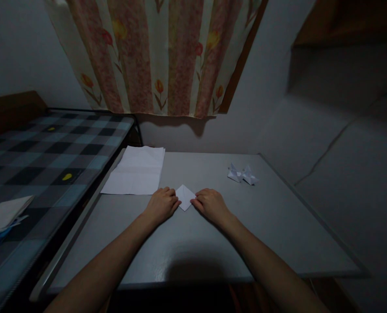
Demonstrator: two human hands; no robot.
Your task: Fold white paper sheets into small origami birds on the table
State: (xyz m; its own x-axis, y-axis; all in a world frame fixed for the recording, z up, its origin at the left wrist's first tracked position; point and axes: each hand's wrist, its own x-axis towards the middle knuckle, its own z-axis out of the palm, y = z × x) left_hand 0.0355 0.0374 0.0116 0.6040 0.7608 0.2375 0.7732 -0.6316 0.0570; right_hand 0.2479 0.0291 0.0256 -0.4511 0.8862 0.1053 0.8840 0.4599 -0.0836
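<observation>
A small folded piece of white paper (184, 198) lies on the table, turned so that it looks like a diamond with one corner toward me. My left hand (163, 203) grips its left corner, fingers curled and thumb pressed along the edge. On the opposite corner, my right hand (210, 204) pinches the paper in the same way. A faint crease runs down the paper's upper middle. Two folded white paper figures (242, 174) with pointed tips sit farther back to the right, away from both hands.
A stack of white paper sheets (136, 169) lies at the table's back left corner. The grey table (278, 243) meets a wall at the back. To the left is a bed with a checked cover (92, 150), with papers (7, 213) on it. A flowered curtain (160, 56) hangs above.
</observation>
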